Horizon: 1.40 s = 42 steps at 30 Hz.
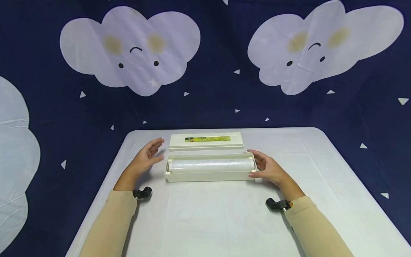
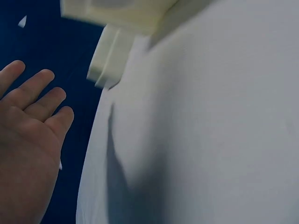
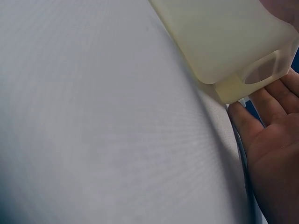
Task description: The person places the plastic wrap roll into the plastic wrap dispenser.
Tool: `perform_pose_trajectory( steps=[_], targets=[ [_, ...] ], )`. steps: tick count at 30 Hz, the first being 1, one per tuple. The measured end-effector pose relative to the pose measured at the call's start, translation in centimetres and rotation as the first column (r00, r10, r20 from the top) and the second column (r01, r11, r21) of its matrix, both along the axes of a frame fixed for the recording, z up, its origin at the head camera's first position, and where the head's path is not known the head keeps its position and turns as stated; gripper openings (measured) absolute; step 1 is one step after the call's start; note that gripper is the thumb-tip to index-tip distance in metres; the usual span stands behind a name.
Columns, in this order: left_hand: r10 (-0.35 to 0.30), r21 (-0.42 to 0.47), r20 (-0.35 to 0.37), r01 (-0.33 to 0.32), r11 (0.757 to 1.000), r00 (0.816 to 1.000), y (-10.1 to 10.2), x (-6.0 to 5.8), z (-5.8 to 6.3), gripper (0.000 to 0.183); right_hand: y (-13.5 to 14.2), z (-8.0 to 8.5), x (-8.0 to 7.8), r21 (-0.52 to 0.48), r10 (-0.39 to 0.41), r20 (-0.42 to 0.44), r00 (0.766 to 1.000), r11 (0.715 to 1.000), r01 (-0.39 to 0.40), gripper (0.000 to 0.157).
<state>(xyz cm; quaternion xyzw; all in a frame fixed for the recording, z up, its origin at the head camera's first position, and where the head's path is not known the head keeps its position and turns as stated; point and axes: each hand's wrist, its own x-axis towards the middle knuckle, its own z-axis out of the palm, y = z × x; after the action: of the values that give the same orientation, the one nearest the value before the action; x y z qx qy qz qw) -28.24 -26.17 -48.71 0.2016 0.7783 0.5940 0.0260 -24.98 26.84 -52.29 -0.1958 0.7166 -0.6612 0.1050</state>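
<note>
An off-white plastic cling film box (image 1: 208,177) lies lengthwise across the table, its top uncovered. Inside it is a roll of clear cling film (image 1: 210,165). My right hand (image 1: 268,167) grips the box's right end, thumb at the front and fingers round the far side. In the right wrist view that end, with an oval opening, meets the fingers. Just off the box's left end, my left hand (image 1: 144,159) is held with fingers extended and nothing in it. The matching lid (image 1: 205,146), with a yellow-green label, lies behind the box.
A white cloth covers the table (image 1: 218,217). Behind the table hangs a dark blue fabric (image 1: 221,103) printed with clouds and small triangles. Each wrist carries a black camera mount, such as the left one (image 1: 142,193).
</note>
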Motion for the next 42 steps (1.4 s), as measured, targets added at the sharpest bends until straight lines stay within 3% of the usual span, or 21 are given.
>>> perform_pose_trajectory(
  steps=[6, 12, 19, 26, 34, 42],
  targets=[
    [0.122, -0.022, 0.012, -0.122, 0.992, 0.992, -1.2, -1.1, 0.1, 0.068, -0.1, -0.1, 0.1, -0.018, 0.004, 0.016, 1.0, 1.0, -0.004, 0.106],
    [0.162, -0.026, 0.04, -0.161, 0.987, 0.986, -1.8, -1.6, -0.3, 0.074, 0.0, -0.1, 0.0, -0.03, 0.009, 0.014, 1.0, 1.0, -0.008, 0.106],
    [0.195, -0.027, 0.061, -0.193, 0.981, 0.979, -1.8, -2.6, -1.0, 0.082, 0.1, -0.2, -0.1, -0.028, 0.008, 0.021, 1.0, 1.0, -0.007, 0.107],
    [0.206, -0.034, 0.08, -0.204, 0.978, 0.975, -0.5, -3.9, -0.9, 0.094, 0.1, -0.3, -0.2, -0.026, 0.015, 0.007, 1.0, 1.0, -0.015, 0.107],
    [0.256, -0.194, 0.082, -0.236, 0.952, 0.963, 1.4, -5.6, -0.9, 0.117, 0.1, -0.2, -0.2, -0.032, 0.023, 0.002, 1.0, 0.999, -0.023, 0.106],
    [0.23, -0.199, 0.13, -0.202, 0.959, 0.964, 2.6, -7.2, -1.4, 0.123, 0.1, -0.4, -0.2, -0.031, 0.016, 0.0, 1.0, 0.999, -0.016, 0.105]
  ],
)
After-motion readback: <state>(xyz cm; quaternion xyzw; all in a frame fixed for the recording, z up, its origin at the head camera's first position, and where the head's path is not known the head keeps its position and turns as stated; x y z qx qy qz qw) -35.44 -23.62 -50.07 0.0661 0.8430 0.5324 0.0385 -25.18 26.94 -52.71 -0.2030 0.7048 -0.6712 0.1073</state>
